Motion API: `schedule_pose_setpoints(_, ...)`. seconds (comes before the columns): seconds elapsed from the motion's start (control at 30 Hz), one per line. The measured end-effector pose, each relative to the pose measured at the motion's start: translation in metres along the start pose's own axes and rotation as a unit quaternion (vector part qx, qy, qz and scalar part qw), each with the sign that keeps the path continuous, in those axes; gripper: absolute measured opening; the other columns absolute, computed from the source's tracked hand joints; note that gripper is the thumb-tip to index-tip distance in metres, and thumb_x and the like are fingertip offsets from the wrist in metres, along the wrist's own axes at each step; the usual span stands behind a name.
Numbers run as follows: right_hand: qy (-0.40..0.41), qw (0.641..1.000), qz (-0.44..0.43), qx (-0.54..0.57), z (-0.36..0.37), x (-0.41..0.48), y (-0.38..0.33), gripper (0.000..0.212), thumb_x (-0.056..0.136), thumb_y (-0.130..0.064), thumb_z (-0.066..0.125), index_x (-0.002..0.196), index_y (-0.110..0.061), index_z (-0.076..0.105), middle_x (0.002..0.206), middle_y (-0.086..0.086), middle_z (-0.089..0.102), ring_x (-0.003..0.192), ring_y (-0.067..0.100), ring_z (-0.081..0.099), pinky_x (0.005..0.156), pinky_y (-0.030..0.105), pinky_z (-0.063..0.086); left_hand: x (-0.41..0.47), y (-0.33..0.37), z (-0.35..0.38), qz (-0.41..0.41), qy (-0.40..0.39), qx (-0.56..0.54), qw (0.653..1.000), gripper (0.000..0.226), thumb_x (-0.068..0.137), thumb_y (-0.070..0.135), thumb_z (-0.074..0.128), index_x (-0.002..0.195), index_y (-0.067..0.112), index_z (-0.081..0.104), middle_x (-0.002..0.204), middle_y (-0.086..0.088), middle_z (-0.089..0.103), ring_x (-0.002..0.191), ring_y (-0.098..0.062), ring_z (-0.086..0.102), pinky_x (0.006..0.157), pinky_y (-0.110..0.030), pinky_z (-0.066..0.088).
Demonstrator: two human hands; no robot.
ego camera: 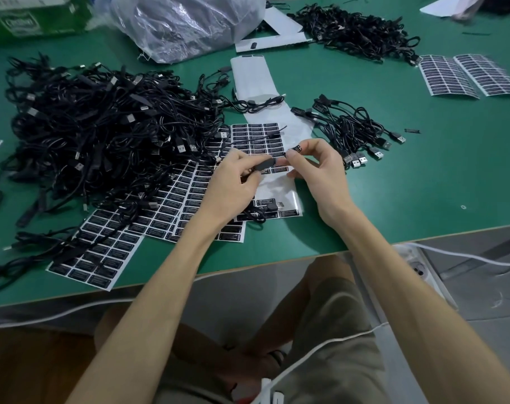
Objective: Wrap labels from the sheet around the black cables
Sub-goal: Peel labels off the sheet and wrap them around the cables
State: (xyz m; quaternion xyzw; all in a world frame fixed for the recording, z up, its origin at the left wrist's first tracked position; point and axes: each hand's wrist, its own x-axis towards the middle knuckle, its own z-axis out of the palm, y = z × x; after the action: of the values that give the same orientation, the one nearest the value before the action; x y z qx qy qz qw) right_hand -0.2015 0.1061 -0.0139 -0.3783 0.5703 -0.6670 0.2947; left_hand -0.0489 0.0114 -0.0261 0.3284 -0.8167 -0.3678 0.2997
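Green desk (422, 185), cluttered. Left hand (233, 182) grips a black cable (265, 164) by its inline block, above the label sheet (259, 138) mid-desk. Right hand (315, 170) pinches a peeled label (296, 149) right at the cable's end. Big cable pile (96, 126) on the left, small bundle (355, 126) on the right, another heap (358, 33) far back. Plastic bag (183, 21) and green carton (35, 16) along the far edge. Spare label sheets (466, 74) far right. Grey floor (233, 293) below the desk edge.
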Motion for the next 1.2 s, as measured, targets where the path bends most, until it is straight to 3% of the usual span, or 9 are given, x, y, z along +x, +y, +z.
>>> schedule_pose_setpoints(0.13, 0.007, 1.0, -0.001, 0.0, 0.0003, 0.0, 0.0003, 0.011, 0.098, -0.003, 0.066, 0.098, -0.007, 0.056, 0.09, 0.007, 0.067, 0.09, 0.021, 0.076, 0.064, 0.024, 0.055, -0.0007, 0.0005, -0.001, -0.002, 0.009, 0.007, 1.0, 0.036, 0.098, 0.007, 0.065, 0.13, 0.021, 0.07, 0.098, 0.004, 0.053, 0.083, -0.01, 0.059, 0.077, -0.009, 0.045)
schedule_pose_setpoints(0.3, 0.005, 1.0, 0.004, -0.014, -0.0006, 0.0013, 0.002, 0.013, 0.1, -0.001, 0.061, 0.102, -0.009, 0.051, 0.092, 0.009, 0.061, 0.079, 0.014, 0.072, 0.062, 0.024, 0.051, -0.0018, 0.0001, -0.0004, -0.01, 0.02, -0.025, 0.999, 0.026, 0.093, 0.006, 0.068, 0.107, 0.028, 0.068, 0.098, 0.0, 0.064, 0.068, -0.005, 0.065, 0.066, -0.011, 0.049)
schedule_pose_setpoints(0.37, -0.016, 0.999, 0.003, -0.051, -0.0003, 0.0017, 0.0028, 0.012, 0.101, -0.001, 0.059, 0.107, -0.008, 0.051, 0.095, 0.01, 0.057, 0.081, 0.011, 0.066, 0.066, 0.024, 0.052, -0.0021, 0.0005, -0.0006, -0.008, 0.021, -0.018, 1.0, 0.026, 0.092, 0.008, 0.07, 0.104, 0.032, 0.068, 0.1, 0.004, 0.066, 0.076, -0.003, 0.064, 0.068, -0.009, 0.047)
schedule_pose_setpoints(0.57, -0.052, 0.992, -0.022, -0.11, 0.001, -0.0005, -0.0008, 0.014, 0.102, -0.003, 0.057, 0.114, -0.007, 0.056, 0.098, 0.009, 0.061, 0.087, 0.019, 0.068, 0.071, 0.019, 0.051, -0.0021, 0.0003, -0.0009, 0.007, 0.014, -0.019, 1.0, 0.028, 0.091, 0.007, 0.07, 0.103, 0.032, 0.071, 0.103, 0.009, 0.066, 0.076, -0.007, 0.064, 0.068, -0.009, 0.048)
schedule_pose_setpoints(0.87, -0.059, 0.992, -0.033, -0.105, -0.0009, -0.0009, 0.0008, 0.017, 0.104, -0.002, 0.053, 0.117, -0.004, 0.064, 0.093, 0.002, 0.063, 0.082, 0.013, 0.067, 0.063, 0.023, 0.051, -0.0022, -0.0009, -0.0006, 0.007, 0.011, -0.023, 1.0, 0.031, 0.091, 0.009, 0.071, 0.102, 0.038, 0.069, 0.104, 0.01, 0.067, 0.078, -0.003, 0.064, 0.071, -0.009, 0.046)
schedule_pose_setpoints(1.07, -0.057, 0.994, -0.019, -0.092, -0.0009, -0.0001, 0.0019, 0.024, 0.104, -0.004, 0.053, 0.113, -0.014, 0.073, 0.091, -0.01, 0.071, 0.083, 0.009, 0.066, 0.064, 0.023, 0.051, -0.0023, -0.0008, -0.0007, 0.008, 0.009, -0.02, 1.0, 0.031, 0.092, 0.01, 0.07, 0.102, 0.039, 0.068, 0.104, 0.012, 0.066, 0.082, -0.008, 0.066, 0.074, -0.011, 0.047)
schedule_pose_setpoints(1.2, -0.062, 0.993, -0.013, -0.096, -0.0007, -0.0006, 0.0017, 0.026, 0.104, -0.006, 0.053, 0.118, -0.014, 0.074, 0.099, 0.001, 0.074, 0.089, 0.015, 0.07, 0.066, 0.023, 0.052, -0.0026, -0.0007, -0.0011, 0.009, 0.008, -0.017, 1.0, 0.028, 0.093, 0.01, 0.07, 0.104, 0.035, 0.069, 0.106, 0.01, 0.067, 0.084, -0.008, 0.065, 0.075, -0.01, 0.047)
